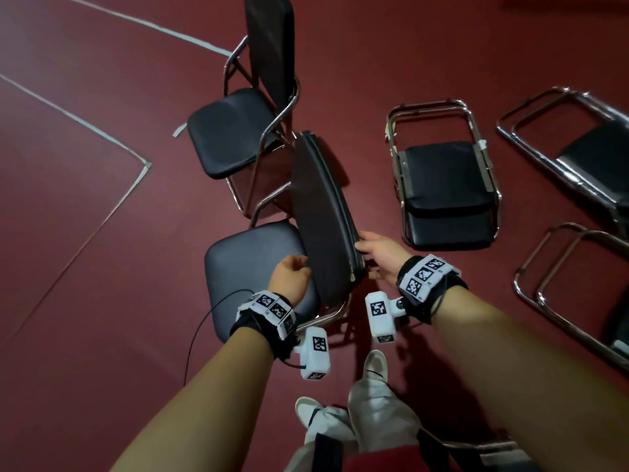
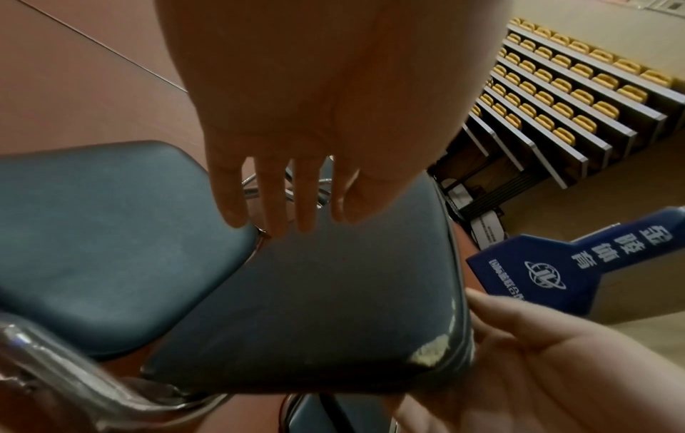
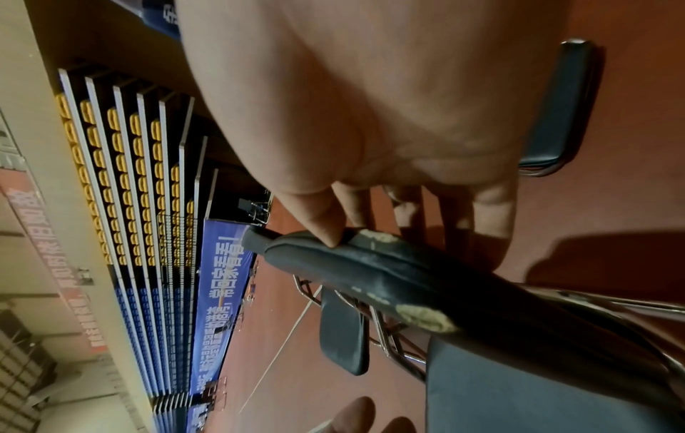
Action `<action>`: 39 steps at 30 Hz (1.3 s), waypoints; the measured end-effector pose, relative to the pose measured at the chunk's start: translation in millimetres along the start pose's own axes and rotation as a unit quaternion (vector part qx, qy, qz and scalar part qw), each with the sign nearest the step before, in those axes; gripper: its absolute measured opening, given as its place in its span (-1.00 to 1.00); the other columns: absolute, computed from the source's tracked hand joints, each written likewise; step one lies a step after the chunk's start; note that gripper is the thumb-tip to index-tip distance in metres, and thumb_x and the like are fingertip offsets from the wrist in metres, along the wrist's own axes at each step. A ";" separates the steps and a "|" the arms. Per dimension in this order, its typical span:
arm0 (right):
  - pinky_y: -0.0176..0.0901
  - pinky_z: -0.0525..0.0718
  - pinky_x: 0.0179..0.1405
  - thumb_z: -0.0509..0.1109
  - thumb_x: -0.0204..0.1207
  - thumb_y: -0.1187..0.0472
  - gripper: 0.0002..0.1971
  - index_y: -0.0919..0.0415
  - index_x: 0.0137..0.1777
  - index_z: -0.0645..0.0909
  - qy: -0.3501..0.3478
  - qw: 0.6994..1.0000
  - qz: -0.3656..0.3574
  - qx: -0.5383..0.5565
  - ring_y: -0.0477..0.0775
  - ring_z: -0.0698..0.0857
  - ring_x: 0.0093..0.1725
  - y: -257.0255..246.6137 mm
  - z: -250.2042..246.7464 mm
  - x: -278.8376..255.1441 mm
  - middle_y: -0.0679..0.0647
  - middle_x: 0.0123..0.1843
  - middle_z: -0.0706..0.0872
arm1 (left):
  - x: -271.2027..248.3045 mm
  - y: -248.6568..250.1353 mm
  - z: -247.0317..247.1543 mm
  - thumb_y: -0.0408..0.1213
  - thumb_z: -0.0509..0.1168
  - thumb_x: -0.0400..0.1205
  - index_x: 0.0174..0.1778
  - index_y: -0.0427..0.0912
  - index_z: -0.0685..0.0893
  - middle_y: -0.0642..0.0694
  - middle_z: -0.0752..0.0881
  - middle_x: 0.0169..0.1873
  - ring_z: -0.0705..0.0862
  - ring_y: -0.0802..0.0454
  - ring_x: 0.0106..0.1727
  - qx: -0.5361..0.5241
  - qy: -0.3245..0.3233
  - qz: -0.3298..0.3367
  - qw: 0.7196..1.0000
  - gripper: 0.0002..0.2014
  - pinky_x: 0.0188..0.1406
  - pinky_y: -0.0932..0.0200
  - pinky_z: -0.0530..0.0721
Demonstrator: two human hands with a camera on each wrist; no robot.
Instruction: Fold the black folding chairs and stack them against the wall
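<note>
The nearest black folding chair stands unfolded in front of me, its seat (image 1: 252,267) at the left and its backrest (image 1: 323,216) upright beside it. My right hand (image 1: 366,245) grips the backrest's worn edge (image 3: 389,278), thumb (image 3: 330,234) on one side and fingers behind. My left hand (image 1: 303,264) hovers with straight fingers (image 2: 274,205) by the backrest's padded face (image 2: 333,293), above where it meets the seat (image 2: 111,234); whether it touches I cannot tell. A second unfolded chair (image 1: 235,131) stands just behind.
Three folded chairs lie flat on the red floor at the right (image 1: 446,185), (image 1: 578,148), (image 1: 578,301). White floor lines (image 1: 102,131) run at the left. My shoes (image 1: 374,366) are close to the chair's chrome frame (image 1: 326,315). Bleachers (image 2: 556,88) rise in the distance.
</note>
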State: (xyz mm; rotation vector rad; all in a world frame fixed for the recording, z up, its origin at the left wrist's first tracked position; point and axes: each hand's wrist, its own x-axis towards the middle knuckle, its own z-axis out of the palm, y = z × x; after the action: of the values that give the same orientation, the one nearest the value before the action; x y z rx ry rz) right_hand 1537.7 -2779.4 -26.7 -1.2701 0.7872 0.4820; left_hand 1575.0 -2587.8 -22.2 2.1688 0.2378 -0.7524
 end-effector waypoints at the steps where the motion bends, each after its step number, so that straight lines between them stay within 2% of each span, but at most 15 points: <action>1: -0.15 0.58 -0.26 0.14 0.73 0.29 -0.63 -0.13 0.39 0.52 -0.006 1.000 -0.002 -0.005 -0.06 0.66 -0.19 -1.0 -0.3 -0.8 -0.05 -0.11 0.72 | -0.2 0.7 -3.5 -0.49 0.28 0.67 0.30 -0.34 0.66 -0.29 0.76 0.15 0.70 -0.19 0.13 -0.011 0.004 -0.001 1.000 -0.72 0.18 0.13 0.58; 3: -0.09 0.63 -0.19 0.17 0.74 0.29 -0.63 -0.13 0.41 0.52 -0.023 1.000 0.000 -0.011 -0.04 0.70 -0.10 -1.3 5.4 -1.5 -0.06 -0.01 0.75 | -1.5 0.2 -10.0 -0.43 0.30 0.68 0.30 -0.32 0.66 -0.28 0.76 0.12 0.65 -0.06 0.00 -0.029 0.015 -0.002 0.999 -0.73 0.08 0.18 0.55; 6: 0.06 0.71 0.03 0.32 0.68 0.20 -0.58 -0.09 0.51 0.48 -0.054 0.997 -0.009 -0.052 0.03 0.71 0.16 1.4 29.3 -5.1 -0.01 0.26 0.71 | -7.0 2.0 -17.9 -0.19 0.29 0.74 0.31 -0.22 0.66 -0.18 0.75 0.08 0.66 -0.06 0.00 -0.069 0.016 -0.015 0.997 -0.72 0.06 0.02 0.62; 10: 0.03 0.68 0.08 0.35 0.66 0.21 -0.55 -0.11 0.51 0.46 -0.128 0.987 -0.023 -0.092 -0.03 0.68 0.17 0.0 76.1 -9.4 -0.02 0.16 0.71 | -19.6 3.9 -39.6 0.08 0.28 0.71 0.34 -0.04 0.57 -0.01 0.73 0.10 0.73 -0.07 0.11 -0.145 0.015 -0.058 0.988 -0.63 0.15 -0.20 0.74; 12: 0.06 0.67 0.14 0.32 0.67 0.23 -0.55 -0.11 0.53 0.45 -0.153 0.982 -0.019 -0.108 0.00 0.66 0.25 -1.4 93.6 -8.6 -0.02 0.19 0.70 | -24.7 -3.2 -54.8 0.05 0.36 0.67 0.33 0.00 0.55 0.02 0.74 0.07 0.76 -0.08 0.05 -0.133 0.033 -0.062 0.989 -0.63 0.12 -0.28 0.78; 13: 0.06 0.67 0.15 0.31 0.67 0.23 -0.54 -0.10 0.54 0.45 -0.162 0.980 -0.018 -0.116 0.00 0.65 0.25 -1.5 102.9 -8.2 0.00 0.21 0.69 | -27.3 -10.0 -63.1 -0.01 0.39 0.66 0.35 0.01 0.56 0.02 0.76 0.04 0.78 -0.06 0.00 -0.120 0.037 -0.056 0.991 -0.63 0.03 -0.23 0.81; 16: 0.01 0.64 0.08 0.29 0.68 0.23 -0.55 -0.05 0.54 0.45 -0.168 0.978 -0.016 -0.124 0.00 0.64 0.03 1.8 125.0 -7.7 0.00 0.08 0.65 | -34.6 -28.0 -80.8 -0.21 0.33 0.70 0.42 0.03 0.54 -0.04 0.77 0.07 0.73 0.08 -0.13 -0.072 0.046 -0.031 0.996 -0.65 -0.35 0.20 0.67; 18: -0.02 0.65 0.06 0.29 0.69 0.21 -0.56 -0.03 0.55 0.44 -0.171 0.977 -0.011 -0.130 0.03 0.65 0.02 6.8 138.8 -9.4 -0.01 0.08 0.64 | -36.2 -39.6 -88.6 -0.22 0.28 0.72 0.47 0.02 0.50 -0.12 0.77 0.14 0.73 -0.01 -0.07 -0.062 0.058 -0.033 0.996 -0.63 -0.26 0.19 0.65; 20: 0.01 0.66 0.10 0.29 0.69 0.20 -0.55 -0.01 0.57 0.42 -0.173 0.976 -0.003 -0.131 0.08 0.67 0.08 12.5 150.6 -10.6 0.04 0.21 0.66 | -35.5 -51.2 -94.3 -0.25 0.26 0.72 0.50 -0.03 0.47 -0.19 0.75 0.18 0.75 -0.14 0.05 -0.056 0.075 -0.042 0.995 -0.60 -0.02 0.04 0.69; 22: 0.00 0.67 0.10 0.29 0.69 0.21 -0.56 0.01 0.56 0.42 -0.171 0.977 0.008 -0.131 0.11 0.68 0.12 18.5 159.1 -10.6 0.11 0.36 0.65 | -32.0 -63.4 -100.8 -0.28 0.28 0.71 0.54 -0.08 0.42 -0.21 0.73 0.22 0.72 -0.15 0.07 -0.044 0.093 -0.046 0.994 -0.54 0.07 0.00 0.68; 27: 0.01 0.72 0.10 0.33 0.65 0.21 -0.58 0.04 0.50 0.46 -0.123 0.984 0.029 -0.124 0.09 0.72 0.09 39.1 174.3 -4.8 0.08 0.31 0.68 | -14.2 -105.4 -127.2 -0.32 0.30 0.69 0.61 -0.20 0.28 -0.28 0.67 0.30 0.68 -0.27 0.25 -0.025 0.114 -0.059 0.991 -0.43 0.06 0.14 0.53; 31: -0.13 0.67 -0.21 0.30 0.64 0.27 -0.68 0.06 0.37 0.51 -0.046 0.994 0.042 -0.090 0.03 0.70 -0.16 56.4 200.2 -3.1 0.03 -0.03 0.70 | 2.8 -151.9 -159.1 -0.30 0.34 0.66 0.60 -0.20 0.28 -0.31 0.69 0.29 0.70 -0.31 0.22 -0.049 0.122 -0.085 0.988 -0.41 0.20 -0.03 0.65; 34: -0.17 0.56 -0.34 0.27 0.65 0.33 -0.77 0.11 0.26 0.52 0.018 0.998 0.057 -0.024 0.05 0.62 -0.30 73.0 231.4 -1.6 0.08 -0.17 0.66 | 20.2 -194.9 -189.2 -0.31 0.37 0.65 0.56 -0.22 0.31 -0.33 0.67 0.27 0.69 -0.35 0.23 -0.080 0.103 -0.115 0.985 -0.43 0.30 -0.16 0.66; 37: -0.12 0.59 -0.29 0.25 0.65 0.35 -0.78 0.14 0.24 0.52 0.088 0.993 0.067 0.049 0.08 0.62 -0.32 94.4 263.8 4.2 0.14 -0.18 0.66 | 42.9 -239.7 -219.9 -0.36 0.40 0.63 0.46 -0.30 0.38 -0.37 0.65 0.19 0.70 -0.38 0.15 -0.132 0.092 -0.162 0.974 -0.49 0.18 -0.25 0.71; 39: 0.01 0.72 -0.06 0.23 0.68 0.32 -0.80 0.11 0.24 0.51 0.117 0.986 0.088 0.084 0.13 0.69 -0.17 111.9 278.9 5.0 0.14 -0.13 0.67 | 54.7 -268.2 -234.9 -0.34 0.41 0.63 0.44 -0.32 0.43 -0.37 0.65 0.13 0.69 -0.31 0.01 -0.152 0.077 -0.199 0.965 -0.52 0.00 -0.17 0.70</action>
State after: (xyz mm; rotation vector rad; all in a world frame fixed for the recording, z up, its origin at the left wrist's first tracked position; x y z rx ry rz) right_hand 1531.9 -2483.2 -77.3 -1.1170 1.1218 0.4029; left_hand 1613.2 -2240.0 -109.7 1.9055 0.8342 -0.7091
